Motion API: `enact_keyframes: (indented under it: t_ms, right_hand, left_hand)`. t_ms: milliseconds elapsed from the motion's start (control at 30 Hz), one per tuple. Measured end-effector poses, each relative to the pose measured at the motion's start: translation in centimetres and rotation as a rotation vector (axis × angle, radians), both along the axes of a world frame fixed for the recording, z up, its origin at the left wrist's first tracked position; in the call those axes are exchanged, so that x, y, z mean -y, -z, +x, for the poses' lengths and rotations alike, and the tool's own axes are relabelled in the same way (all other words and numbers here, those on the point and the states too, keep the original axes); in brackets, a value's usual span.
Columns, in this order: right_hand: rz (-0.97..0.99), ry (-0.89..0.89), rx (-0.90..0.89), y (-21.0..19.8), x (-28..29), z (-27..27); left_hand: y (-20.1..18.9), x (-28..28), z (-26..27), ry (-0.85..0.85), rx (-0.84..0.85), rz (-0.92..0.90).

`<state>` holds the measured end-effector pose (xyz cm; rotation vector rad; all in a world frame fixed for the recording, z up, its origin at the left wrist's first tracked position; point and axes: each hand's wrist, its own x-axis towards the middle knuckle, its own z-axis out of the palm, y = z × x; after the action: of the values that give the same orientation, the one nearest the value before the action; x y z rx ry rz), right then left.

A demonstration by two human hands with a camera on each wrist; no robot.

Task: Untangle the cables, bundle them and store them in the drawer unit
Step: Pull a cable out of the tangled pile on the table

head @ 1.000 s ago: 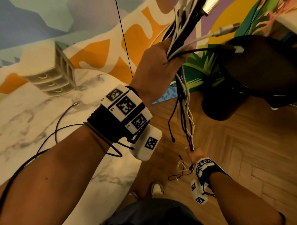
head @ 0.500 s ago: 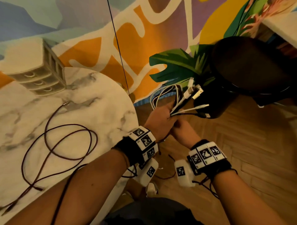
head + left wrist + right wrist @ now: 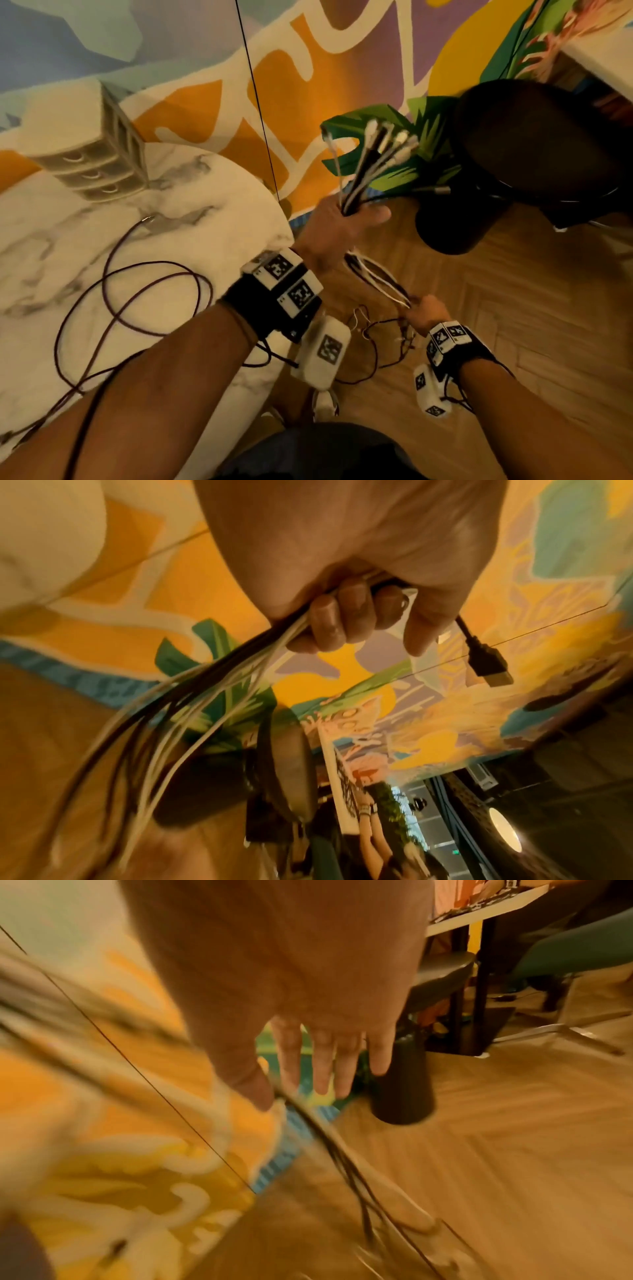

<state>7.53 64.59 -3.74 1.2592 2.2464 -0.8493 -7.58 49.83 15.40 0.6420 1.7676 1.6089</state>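
Gripping the cables (image 3: pixel 371 164) near their plugs, the left hand (image 3: pixel 337 229) clenches the bunch off the table's right edge; the right hand (image 3: pixel 423 313) pinches the strands below, likely combing out tangles; the drawer unit (image 3: pixel 87 150) waits at the table's far edge.

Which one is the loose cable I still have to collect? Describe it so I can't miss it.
Start at the round marble table with the small drawer unit at its far edge. In front of the drawers a single dark reddish cable lies in loose loops. Unlike the black and white cables in the left hand, nothing holds it.
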Motion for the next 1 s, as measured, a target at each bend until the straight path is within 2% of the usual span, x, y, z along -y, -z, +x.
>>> enact_keyframes:
  t_ms: [33,133,167,233,300,333,400,500,567,633,700,733,767,800,833,867,933,967,1000]
  right_hand:
    - [-0.029,-0.036,-0.067,-1.1,0.3,-0.4]
    - [-0.245,0.024,-0.538,-6.5,1.8,-1.6]
    - [-0.382,0.086,-0.675,-8.4,2.3,-1.8]
    - [-0.786,0.18,-0.888,-10.8,2.7,-1.6]
    - [-1.056,0.181,-0.989,-11.9,2.6,-1.1]
    - [-1.087,0.137,-0.986,-12.6,2.8,-0.9]
    - [-1.059,0.09,-0.97,-13.0,3.2,-1.1]
    - [-0.955,0.132,-0.911,-13.1,4.3,-2.1]
    - [-0.933,0.157,-0.863,-13.2,5.0,-2.8]
    - [-0.936,0.176,-0.841,-13.3,5.9,-3.2]
    - [-0.917,0.162,-0.841,-13.1,6.6,-3.4]
    - [-0.877,0.163,-0.845,-13.0,7.0,-3.5]
    - [-0.852,0.177,-0.86,-12.9,7.3,-3.6]
    - [-0.824,0.205,-0.873,-12.7,7.4,-3.6]
    - [-0.812,0.251,-0.884,-12.6,7.5,-3.7]
    - [-0.779,0.296,-0.888,-12.5,7.6,-3.9]
    - [-0.669,0.326,-0.885,-12.4,7.8,-4.1]
    - [-0.632,0.309,-0.892,-12.4,8.1,-4.2]
    - [-0.62,0.253,-0.903,-12.4,8.5,-4.4]
  left_hand:
    - [0.8,-0.4,0.8,0.038,0.041,-0.012]
    - [3.6,-1.1,3.2,0.174,0.063,-0.11]
    - [4.2,-1.2,3.9,0.213,0.08,-0.113]
    - [5.0,-1.2,4.7,0.256,0.123,-0.093]
    - [5.4,-1.0,4.8,0.271,0.075,-0.11]
    - [5.6,-1.0,4.9,0.303,0.027,-0.133]
    - [5.8,-0.8,5.4,0.365,-0.051,-0.219]
    - [6.4,-0.3,5.9,0.416,-0.175,-0.296]
    - [6.4,0.2,5.9,0.473,-0.314,-0.406]
    - [7.6,0.0,6.6,0.427,-0.436,-0.524]
    - [8.5,2.0,7.0,0.331,-0.688,-0.673]
    - [8.7,2.6,7.1,0.271,-0.803,-0.679]
    - [9.0,2.3,6.6,0.285,-0.836,-0.611]
    - [8.5,2.8,5.7,0.378,-0.692,-0.514]
    - [7.6,3.5,5.0,0.446,-0.67,-0.498]
    - [6.1,4.3,4.5,0.433,-0.741,-0.55]
    - [4.0,4.7,3.3,0.173,-0.902,-0.582]
    - [2.5,4.6,2.8,0.024,-0.982,-0.49]
    - [1.1,4.0,2.6,-0.052,-1.009,-0.35]
